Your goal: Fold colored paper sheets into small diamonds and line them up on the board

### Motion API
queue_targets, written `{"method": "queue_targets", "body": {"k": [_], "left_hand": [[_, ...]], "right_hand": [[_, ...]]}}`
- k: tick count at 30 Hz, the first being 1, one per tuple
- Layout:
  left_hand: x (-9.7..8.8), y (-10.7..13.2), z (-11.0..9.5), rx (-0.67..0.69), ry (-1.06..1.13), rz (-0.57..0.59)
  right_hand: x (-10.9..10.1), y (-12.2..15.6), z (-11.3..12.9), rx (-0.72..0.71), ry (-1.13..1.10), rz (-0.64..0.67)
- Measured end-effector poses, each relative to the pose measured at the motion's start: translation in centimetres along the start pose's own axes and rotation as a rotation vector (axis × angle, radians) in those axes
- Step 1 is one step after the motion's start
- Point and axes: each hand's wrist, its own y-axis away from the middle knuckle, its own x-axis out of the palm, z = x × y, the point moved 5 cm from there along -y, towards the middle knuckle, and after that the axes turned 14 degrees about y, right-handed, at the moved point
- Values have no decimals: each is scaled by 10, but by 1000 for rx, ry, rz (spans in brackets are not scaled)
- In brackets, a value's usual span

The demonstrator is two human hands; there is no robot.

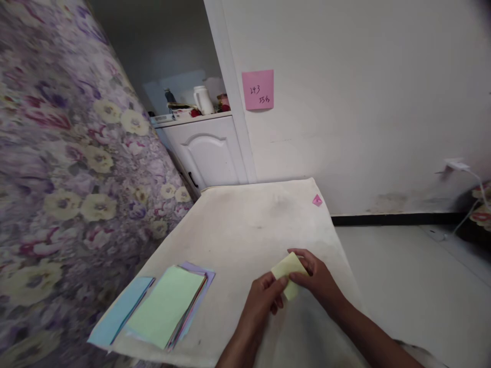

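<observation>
A small piece of folded yellow paper (pixel 288 267) is held up over the front right part of the table. My left hand (pixel 265 295) pinches its lower left side, thumb lying on top. From the right, my right hand (pixel 312 273) grips the opposite side, with its thumb on the paper's face and its fingers behind. Both thumbs come close together near the paper's middle. The fingers behind the sheet are partly hidden.
A stack of coloured paper (pixel 169 306) and blue sheets (pixel 123 311) lie at the table's front left. A small pink folded paper (pixel 317 200) sits near the far right corner of the table (pixel 245 220). A floral curtain (pixel 76 194) hangs along the left.
</observation>
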Motion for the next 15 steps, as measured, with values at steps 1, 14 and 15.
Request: {"method": "queue_targets", "body": {"k": [1,14,15], "left_hand": [[4,2,2,-8,0,17],[4,103,40,-5,-18,48],[2,119,42,-23,-32,82]], "right_hand": [[0,2,2,-8,5,-3],[-11,74,6,0,-148,-204],[-14,79,4,9,-162,-220]]}}
